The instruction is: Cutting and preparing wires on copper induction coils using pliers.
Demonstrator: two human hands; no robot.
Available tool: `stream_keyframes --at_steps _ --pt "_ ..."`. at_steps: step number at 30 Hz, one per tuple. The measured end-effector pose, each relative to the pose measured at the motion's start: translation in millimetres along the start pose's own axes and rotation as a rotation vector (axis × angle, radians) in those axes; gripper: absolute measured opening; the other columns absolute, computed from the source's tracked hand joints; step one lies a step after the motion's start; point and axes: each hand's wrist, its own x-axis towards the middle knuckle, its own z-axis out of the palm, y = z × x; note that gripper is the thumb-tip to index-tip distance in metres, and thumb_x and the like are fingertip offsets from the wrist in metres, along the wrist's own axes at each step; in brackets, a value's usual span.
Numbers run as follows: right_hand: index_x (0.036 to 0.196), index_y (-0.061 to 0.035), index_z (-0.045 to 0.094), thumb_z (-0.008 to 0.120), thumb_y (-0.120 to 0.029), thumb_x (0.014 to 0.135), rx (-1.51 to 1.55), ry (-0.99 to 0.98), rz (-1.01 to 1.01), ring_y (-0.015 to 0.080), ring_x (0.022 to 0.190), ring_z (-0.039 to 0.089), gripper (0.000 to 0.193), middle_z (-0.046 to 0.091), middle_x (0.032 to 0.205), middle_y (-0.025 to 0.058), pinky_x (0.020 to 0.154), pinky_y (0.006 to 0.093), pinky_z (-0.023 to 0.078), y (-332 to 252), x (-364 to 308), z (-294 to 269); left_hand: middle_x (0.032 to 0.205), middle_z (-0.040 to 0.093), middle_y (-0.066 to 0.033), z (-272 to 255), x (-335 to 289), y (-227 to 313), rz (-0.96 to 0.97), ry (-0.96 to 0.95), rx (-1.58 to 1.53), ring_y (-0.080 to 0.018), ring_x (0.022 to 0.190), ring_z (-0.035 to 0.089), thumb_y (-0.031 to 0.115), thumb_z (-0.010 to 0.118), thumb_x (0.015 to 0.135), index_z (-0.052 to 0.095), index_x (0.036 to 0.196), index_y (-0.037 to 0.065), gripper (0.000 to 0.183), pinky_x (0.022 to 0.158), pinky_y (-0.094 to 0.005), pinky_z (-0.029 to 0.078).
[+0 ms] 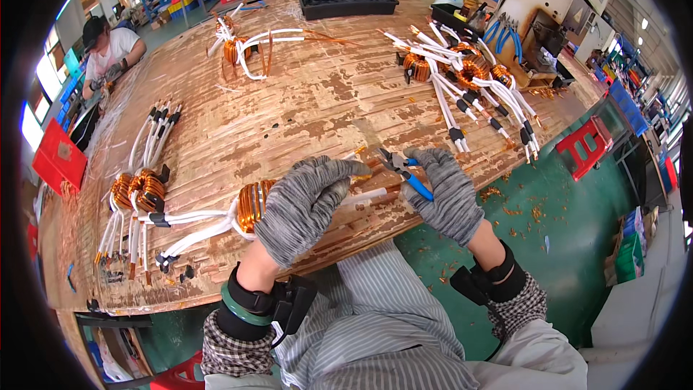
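My left hand (299,206), in a grey knit glove, is closed over a copper-wound coil (253,206) near the front edge of the table. White-sleeved leads (198,227) run from this coil to the left, some with black ends. Another white-sleeved lead (367,197) comes out on the right, below my fingers, its tip bare copper. My right hand (447,195), gloved alike, grips blue-handled pliers or cutters (416,186). Their metal jaws (393,161) are a little apart and point toward my left fingertips, close to a thin lead end (359,150).
Finished-looking coils (144,191) lie at the left, more coils (469,72) at the far right, one group (238,49) at the back. A black tray (346,1) stands behind. A co-worker (108,54) sits at the far left. A red stool (585,146) stands on the green floor.
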Motion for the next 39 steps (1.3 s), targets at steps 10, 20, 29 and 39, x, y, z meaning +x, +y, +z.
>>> stream_keyframes --at_steps 10,20,29,39 --pt "0.114 -0.0039 0.050 0.062 -0.023 0.071 -0.067 0.091 -0.101 0.0344 0.094 0.051 0.049 0.053 0.101 0.0181 0.082 0.0425 0.043 3.7 -0.7 -20.8 0.090 0.059 -0.0134 17.2 -3.6 5.3 -0.018 0.199 0.005 -0.0237 0.082 0.061 0.007 0.053 0.084 0.058 0.108 0.007 0.025 0.074 -0.0311 0.049" --pt "0.117 -0.0053 0.048 0.064 -0.025 0.070 -0.148 0.033 -0.249 0.0326 0.095 0.051 0.054 0.051 0.101 0.0166 0.082 0.0406 0.043 8.8 6.3 -40.8 0.087 0.061 -0.0064 25.5 -10.1 -0.2 -0.052 0.143 0.027 -0.0131 0.083 0.058 0.008 0.056 0.083 0.057 0.100 0.002 0.018 0.076 -0.0259 0.046" --pt "0.116 -0.0040 0.049 0.063 -0.027 0.071 -0.151 -0.055 -0.319 0.0325 0.098 0.050 0.052 0.050 0.105 0.0172 0.084 0.0405 0.042 12.2 16.0 -38.8 0.082 0.059 -0.0105 26.4 -11.5 -7.1 0.021 0.188 0.008 -0.0203 0.077 0.060 0.004 0.061 0.077 0.058 0.091 0.002 0.014 0.072 -0.0291 0.048" --pt "0.119 -0.0062 0.047 0.061 -0.029 0.073 -0.118 -0.121 -0.491 0.0320 0.099 0.049 0.053 0.049 0.107 0.0165 0.087 0.0409 0.041 12.4 29.0 -38.9 0.080 0.059 -0.0096 26.2 -13.5 -12.9 0.070 0.183 0.059 -0.0214 0.076 0.060 0.003 0.063 0.073 0.059 0.087 0.004 0.015 0.083 -0.0328 0.046"
